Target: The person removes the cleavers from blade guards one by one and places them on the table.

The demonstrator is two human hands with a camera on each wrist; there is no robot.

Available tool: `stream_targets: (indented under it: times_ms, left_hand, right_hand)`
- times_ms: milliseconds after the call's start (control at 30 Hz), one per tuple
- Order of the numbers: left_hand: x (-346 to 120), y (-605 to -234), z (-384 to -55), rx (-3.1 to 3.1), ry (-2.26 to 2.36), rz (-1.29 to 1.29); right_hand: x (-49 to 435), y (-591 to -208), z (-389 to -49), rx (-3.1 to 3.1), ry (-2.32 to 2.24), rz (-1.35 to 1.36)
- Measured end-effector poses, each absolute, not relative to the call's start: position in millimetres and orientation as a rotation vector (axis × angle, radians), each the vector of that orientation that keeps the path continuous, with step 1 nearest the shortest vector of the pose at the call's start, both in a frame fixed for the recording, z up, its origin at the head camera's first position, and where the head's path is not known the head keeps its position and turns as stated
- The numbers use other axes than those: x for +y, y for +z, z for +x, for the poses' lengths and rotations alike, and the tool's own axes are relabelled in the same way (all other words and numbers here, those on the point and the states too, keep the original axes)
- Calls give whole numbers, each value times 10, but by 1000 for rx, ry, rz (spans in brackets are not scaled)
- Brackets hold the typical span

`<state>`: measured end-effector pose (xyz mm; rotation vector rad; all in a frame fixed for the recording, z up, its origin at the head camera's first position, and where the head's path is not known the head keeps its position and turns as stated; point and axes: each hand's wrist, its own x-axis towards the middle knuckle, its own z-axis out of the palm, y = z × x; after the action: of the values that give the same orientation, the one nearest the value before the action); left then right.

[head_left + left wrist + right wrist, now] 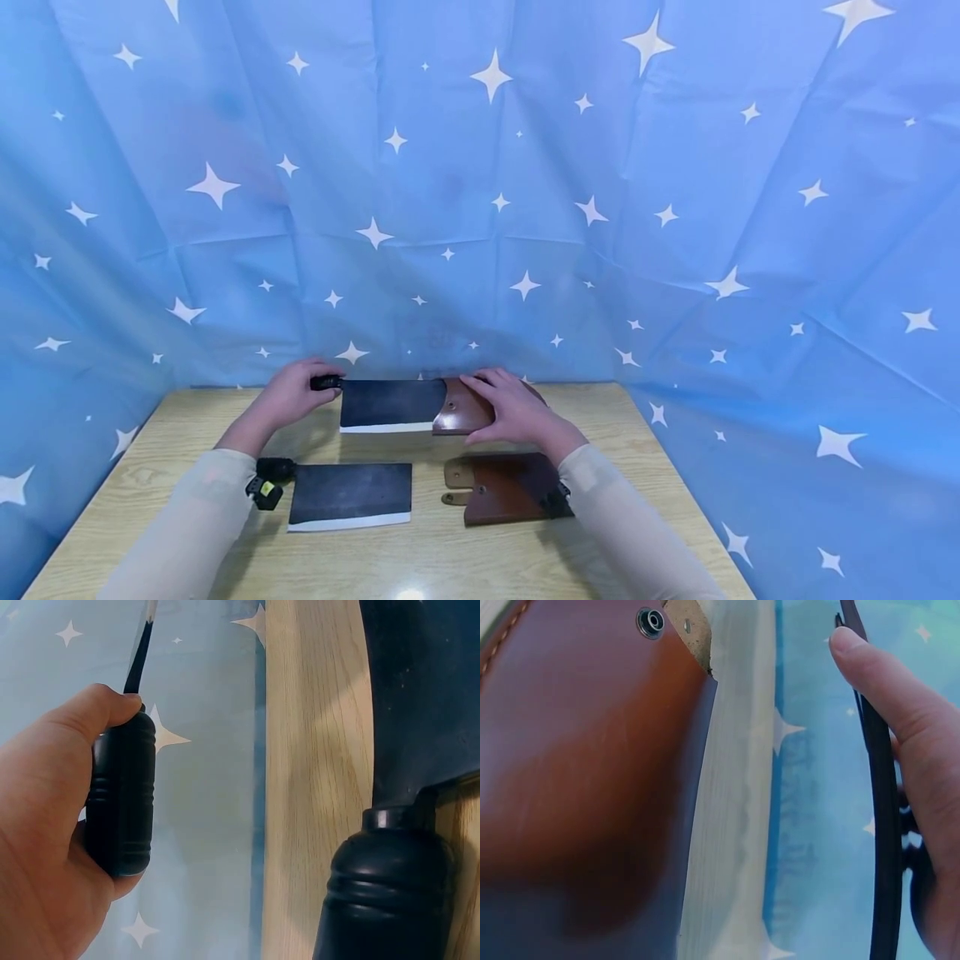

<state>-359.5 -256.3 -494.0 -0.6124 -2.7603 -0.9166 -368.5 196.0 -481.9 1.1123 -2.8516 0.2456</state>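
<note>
My left hand (294,393) grips the black handle (124,799) of a cleaver (390,403), its thumb lying along the top near the blade. The dark blade with a bright edge is held up above the table's far part. Its right end meets the curved mouth of a brown leather sheath (450,408); how deep it sits inside cannot be told. My right hand (517,410) holds that sheath, which shows edge-on in the right wrist view with the thumb (885,682) against one face.
Nearer on the wooden table (360,567) lies a second cleaver (350,496), handle to the left. Right of it lies a second brown sheath (502,493) with snap straps, partly under my right forearm. A blue star-printed curtain (450,183) hangs behind and at both sides.
</note>
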Motion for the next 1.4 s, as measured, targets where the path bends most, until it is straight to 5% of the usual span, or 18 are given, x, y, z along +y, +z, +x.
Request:
stream_targets:
  times_ms: [1400]
  left_hand:
    - [-2688,-4938,-3525,-2721,-901,-646]
  right_hand:
    - [2106,-4834,-3687,-2873,413,1100]
